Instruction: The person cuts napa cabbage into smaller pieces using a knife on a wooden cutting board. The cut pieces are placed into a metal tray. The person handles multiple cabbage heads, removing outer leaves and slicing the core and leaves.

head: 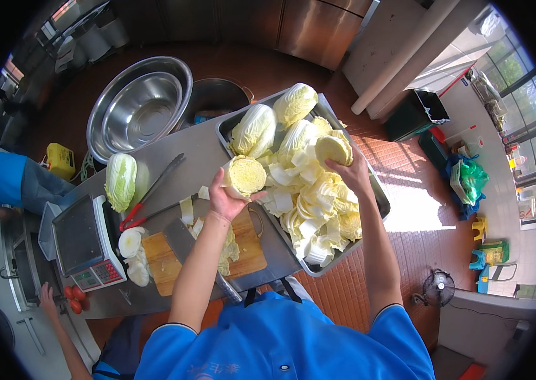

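Note:
My left hand grips a cut napa cabbage piece, its layered cut face up, above the wooden cutting board. Over a metal tray, my right hand has hold of another cut cabbage section. Whole napa cabbages lie at the tray's far end. Cut cabbage leaves are heaped in its nearer part. A cleaver rests across the board, partly hidden by my left forearm. Loose leaf pieces lie beside its blade.
Left on the steel table are a whole cabbage, red-handled tongs, cabbage trimmings, a digital scale and tomatoes. Large metal basins stand beyond. Another person's hand is near the tomatoes; a person in blue bends farther left.

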Tool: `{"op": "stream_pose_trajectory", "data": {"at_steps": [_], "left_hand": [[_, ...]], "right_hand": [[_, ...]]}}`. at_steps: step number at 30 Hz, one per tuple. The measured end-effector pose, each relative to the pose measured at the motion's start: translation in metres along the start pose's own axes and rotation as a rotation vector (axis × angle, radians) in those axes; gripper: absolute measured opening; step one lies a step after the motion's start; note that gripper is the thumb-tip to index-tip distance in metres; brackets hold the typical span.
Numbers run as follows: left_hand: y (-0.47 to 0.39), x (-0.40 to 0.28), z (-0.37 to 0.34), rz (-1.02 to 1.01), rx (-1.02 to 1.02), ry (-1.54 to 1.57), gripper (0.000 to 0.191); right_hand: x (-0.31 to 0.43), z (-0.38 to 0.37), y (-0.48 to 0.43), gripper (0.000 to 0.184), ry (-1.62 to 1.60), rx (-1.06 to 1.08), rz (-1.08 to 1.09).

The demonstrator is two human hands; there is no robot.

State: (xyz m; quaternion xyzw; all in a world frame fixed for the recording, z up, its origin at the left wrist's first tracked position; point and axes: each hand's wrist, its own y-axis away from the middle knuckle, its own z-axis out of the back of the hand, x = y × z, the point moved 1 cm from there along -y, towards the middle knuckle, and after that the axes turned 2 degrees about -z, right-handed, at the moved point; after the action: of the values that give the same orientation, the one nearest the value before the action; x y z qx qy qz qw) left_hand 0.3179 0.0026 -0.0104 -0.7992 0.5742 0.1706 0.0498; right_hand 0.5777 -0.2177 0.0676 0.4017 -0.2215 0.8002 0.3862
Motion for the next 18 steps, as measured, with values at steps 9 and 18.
{"op": "stream_pose_trajectory", "data": {"at_steps": [9, 18], "left_hand": [[-0.099, 0.042, 0.016, 0.000, -0.698, -1.105, 0.036], [-0.119, 0.055, 0.015, -0.215, -0.793, -1.668, 0.047]], "right_hand": [[-0.094, -0.007, -0.014, 0.058, 0.428, -0.028, -0.113], [-0.085, -0.001, -0.008, 0.052, 0.502, -0.023, 0.071]]}}
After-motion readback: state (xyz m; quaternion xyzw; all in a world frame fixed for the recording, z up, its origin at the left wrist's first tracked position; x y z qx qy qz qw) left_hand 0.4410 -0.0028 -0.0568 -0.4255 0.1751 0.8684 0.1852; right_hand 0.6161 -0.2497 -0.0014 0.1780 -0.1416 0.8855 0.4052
